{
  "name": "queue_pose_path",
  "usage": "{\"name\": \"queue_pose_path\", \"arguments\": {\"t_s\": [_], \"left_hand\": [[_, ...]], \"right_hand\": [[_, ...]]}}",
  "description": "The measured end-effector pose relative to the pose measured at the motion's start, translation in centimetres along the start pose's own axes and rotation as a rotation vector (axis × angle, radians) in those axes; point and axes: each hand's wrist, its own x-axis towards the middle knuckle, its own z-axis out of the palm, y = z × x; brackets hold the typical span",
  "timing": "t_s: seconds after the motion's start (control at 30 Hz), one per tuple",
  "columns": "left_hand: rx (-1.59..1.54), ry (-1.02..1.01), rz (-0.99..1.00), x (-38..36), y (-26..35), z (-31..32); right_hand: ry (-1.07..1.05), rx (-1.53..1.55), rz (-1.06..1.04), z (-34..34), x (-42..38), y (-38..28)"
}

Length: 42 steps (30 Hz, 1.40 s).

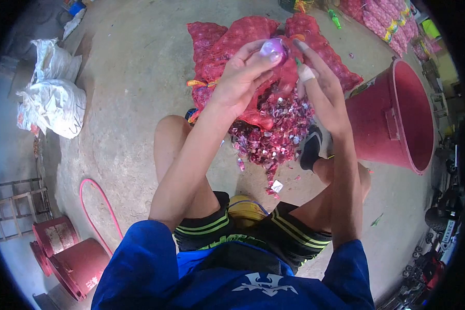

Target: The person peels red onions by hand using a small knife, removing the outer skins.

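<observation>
My left hand (245, 75) is raised over the sacks, its fingers and thumb closed round a shiny purple-red onion (274, 50). Just right of it is my right hand (323, 85), with white wrapping (306, 73) on the thumb. Its fingers are curled, and a small green bit shows by the thumb tip; what it grips is blurred. Below both hands lies a heap of red onion skins (274, 134) on the concrete floor. Red mesh sacks of onions (227, 49) lie behind the hands, one of them reaching down to the heap.
A large red tub (382, 116) stands tilted at the right. White sacks (59, 98) are at the left, with red buckets (77, 258) and a pink hose (101, 194) lower down. More onion sacks (382, 20) lie at the upper right. Small vehicles (434, 227) line the right edge.
</observation>
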Motion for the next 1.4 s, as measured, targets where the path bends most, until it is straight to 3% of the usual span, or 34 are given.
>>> {"name": "queue_pose_path", "arguments": {"t_s": [0.2, 0.37, 0.47, 0.6, 0.67, 0.87, 0.97, 1.17, 1.3, 1.4], "left_hand": [[-0.026, 0.025, 0.099, -0.1, -0.1, 0.5], [0.296, 0.055, 0.311, -0.4, 0.4, 1.0], [0.323, 0.030, 0.380, -0.6, 0.6, 1.3], [0.213, -0.060, 0.343, -0.9, 0.7, 1.8], [0.028, -0.051, 0.196, -0.7, 0.9, 1.5], [0.217, -0.017, 0.307, -0.6, 0.7, 1.4], [0.332, 0.039, 0.359, -0.6, 0.5, 1.4], [0.476, 0.103, 0.397, -0.1, 0.1, 1.0], [0.466, 0.090, 0.411, -0.1, 0.0, 1.1], [0.426, 0.038, 0.387, -0.4, 0.2, 1.5]], "right_hand": [[0.034, -0.136, -0.133, 1.3, 0.2, -0.3], [0.044, -0.181, -0.141, 1.2, 0.2, 0.2], [0.092, -0.197, -0.111, 1.3, 0.4, 0.2], [0.206, -0.043, -0.060, 0.3, 1.5, 2.5], [0.215, -0.036, -0.029, -0.4, 1.4, 2.9], [0.006, 0.102, -0.050, 0.4, 0.1, 0.0], [-0.047, -0.097, -0.132, 0.4, -0.1, 0.2], [0.003, -0.179, -0.155, 0.8, 0.1, -0.8], [-0.030, -0.213, -0.092, 0.5, 0.1, -0.7], [0.043, -0.269, -0.190, 0.2, 0.7, 0.7]]}}
